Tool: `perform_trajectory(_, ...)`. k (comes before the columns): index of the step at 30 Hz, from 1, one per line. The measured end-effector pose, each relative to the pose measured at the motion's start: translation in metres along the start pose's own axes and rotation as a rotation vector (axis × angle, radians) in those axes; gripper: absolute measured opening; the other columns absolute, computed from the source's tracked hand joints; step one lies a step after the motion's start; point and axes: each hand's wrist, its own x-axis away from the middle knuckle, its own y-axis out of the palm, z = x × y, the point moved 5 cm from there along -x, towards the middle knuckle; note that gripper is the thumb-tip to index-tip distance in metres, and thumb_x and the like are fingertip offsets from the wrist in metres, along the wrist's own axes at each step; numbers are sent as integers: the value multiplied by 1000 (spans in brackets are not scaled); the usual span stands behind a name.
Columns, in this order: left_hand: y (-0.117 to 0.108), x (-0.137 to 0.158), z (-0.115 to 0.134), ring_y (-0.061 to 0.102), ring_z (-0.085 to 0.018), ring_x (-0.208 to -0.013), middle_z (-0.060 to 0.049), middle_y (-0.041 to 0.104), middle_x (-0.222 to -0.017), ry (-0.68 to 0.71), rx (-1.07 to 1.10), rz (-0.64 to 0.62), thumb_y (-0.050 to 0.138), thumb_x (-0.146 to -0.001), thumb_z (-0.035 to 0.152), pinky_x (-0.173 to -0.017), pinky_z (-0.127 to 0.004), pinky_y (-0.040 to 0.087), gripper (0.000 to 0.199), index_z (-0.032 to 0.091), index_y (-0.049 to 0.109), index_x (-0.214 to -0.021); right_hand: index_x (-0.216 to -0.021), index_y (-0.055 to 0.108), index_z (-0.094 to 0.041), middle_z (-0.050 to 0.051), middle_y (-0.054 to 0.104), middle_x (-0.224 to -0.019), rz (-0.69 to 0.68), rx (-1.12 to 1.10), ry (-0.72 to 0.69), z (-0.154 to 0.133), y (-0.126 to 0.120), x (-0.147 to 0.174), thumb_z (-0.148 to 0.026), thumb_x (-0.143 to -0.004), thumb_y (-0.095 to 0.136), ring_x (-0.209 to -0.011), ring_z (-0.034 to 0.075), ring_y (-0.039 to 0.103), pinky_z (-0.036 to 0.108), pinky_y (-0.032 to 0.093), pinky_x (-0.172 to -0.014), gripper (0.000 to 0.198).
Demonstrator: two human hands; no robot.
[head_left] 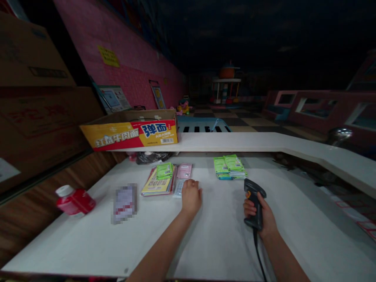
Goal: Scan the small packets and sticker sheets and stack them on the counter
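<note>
My right hand [266, 215] is wrapped round the grip of a black handheld barcode scanner [255, 207], whose cable runs down toward me. My left hand [191, 196] rests on the white tabletop with its fingers curled, covering the right edge of a small pale blue packet [178, 188]; what lies under the fingertips is hidden. Just beyond is a pink packet [184, 171]. To the left lies a stack of flat yellow and red packets [157, 184] with a green packet [164, 170] on top. Several more green packets [230, 166] are piled beyond the scanner.
A red bottle with a white cap [75, 201] lies on its side at the left, near a blurred-out card [125, 203]. An open yellow and red carton [132, 135] sits on the raised white ledge [229, 141]. Large cardboard boxes [44, 121] stand at the left.
</note>
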Motion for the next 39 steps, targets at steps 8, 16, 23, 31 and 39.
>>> perform_trajectory(8,1,17,-25,49,-31,-115,-17,56,-123,-104,-119,-78,46,-90,31,-97,-43,39,35,12,64,-114,-89,52,-19,-7,43,-60,7,24,-52,-1,2,7,-31,-79,69,-45,6,43,14,41,-38,22)
perform_trajectory(16,7,12,-41,46,-29,-119,-19,54,-126,-165,-117,61,48,-88,23,-100,-43,36,41,10,53,-126,-87,51,-19,-7,42,-60,12,24,-53,0,1,7,-31,-79,69,-45,5,43,13,41,-37,23)
perform_trajectory(23,10,14,-44,52,-27,-110,-15,55,-113,-149,114,66,59,-81,23,-97,-41,39,51,13,47,-129,-89,53,-19,-7,42,-60,-1,118,-59,1,4,9,-32,-77,71,-46,6,44,14,40,-38,25)
perform_trajectory(31,10,10,-68,57,-21,-104,-8,60,-110,-142,641,166,52,-77,13,-94,-37,46,38,20,56,-115,-88,57,-18,-6,49,-54,128,595,-40,20,22,14,-47,-75,71,-38,6,42,16,33,-34,34)
perform_trajectory(39,16,9,-69,57,-19,-101,-7,61,-108,-156,721,153,55,-74,10,-91,-35,47,38,18,58,-112,-97,54,-18,-7,54,-52,19,1323,128,55,71,49,-58,-72,69,-34,9,44,19,34,-31,49)
